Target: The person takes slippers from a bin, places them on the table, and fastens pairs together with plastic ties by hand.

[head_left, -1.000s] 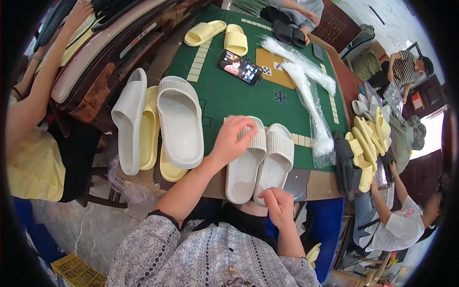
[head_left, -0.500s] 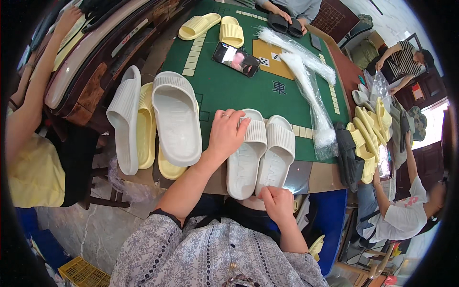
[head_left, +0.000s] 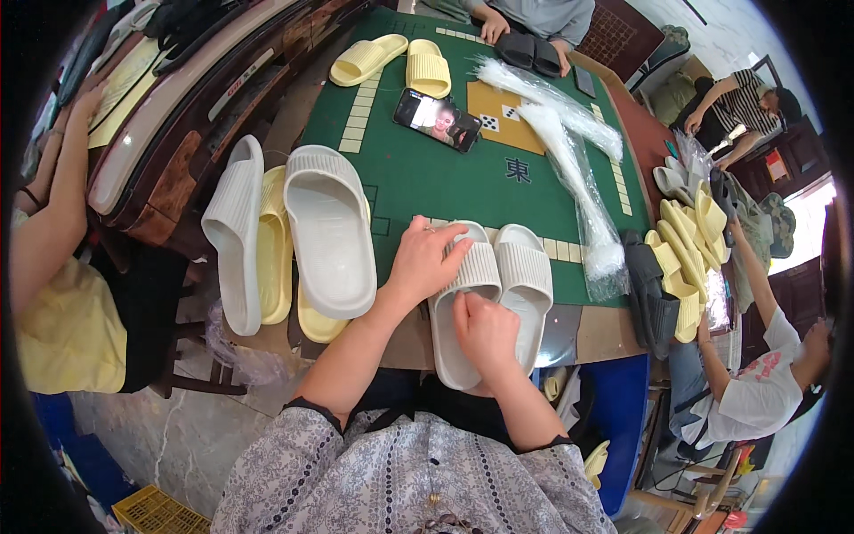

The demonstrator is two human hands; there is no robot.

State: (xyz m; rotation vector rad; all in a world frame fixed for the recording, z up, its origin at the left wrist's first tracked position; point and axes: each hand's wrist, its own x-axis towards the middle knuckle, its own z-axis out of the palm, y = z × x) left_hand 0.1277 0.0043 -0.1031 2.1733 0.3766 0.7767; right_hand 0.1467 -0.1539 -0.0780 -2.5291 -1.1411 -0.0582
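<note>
A pair of pale grey slide slippers with ribbed straps lies side by side at the table's near edge, toes pointing away from me. My left hand (head_left: 425, 258) is at the toe end of the left slipper (head_left: 454, 351), thumb and fingertips gripping around its strap. Over that slipper's footbed, just below the strap opening, my right hand (head_left: 487, 334) is closed in a pinch; whatever it holds is hidden. The right slipper (head_left: 527, 276) lies against the left one, partly behind my right hand.
Left of my arm, grey slippers (head_left: 329, 231) rest on yellow slippers (head_left: 274, 249). Beyond lie a phone (head_left: 437, 120) and plastic-bagged bundles of thin white strands (head_left: 578, 191) on the green tabletop (head_left: 418, 182). Black slippers (head_left: 652, 298) and yellow ones stand at right. Other people work around the table.
My right hand has moved up from the slippers' heel end to the left slipper's strap opening. The pair has shifted slightly toward me and right. The phone picture has changed.
</note>
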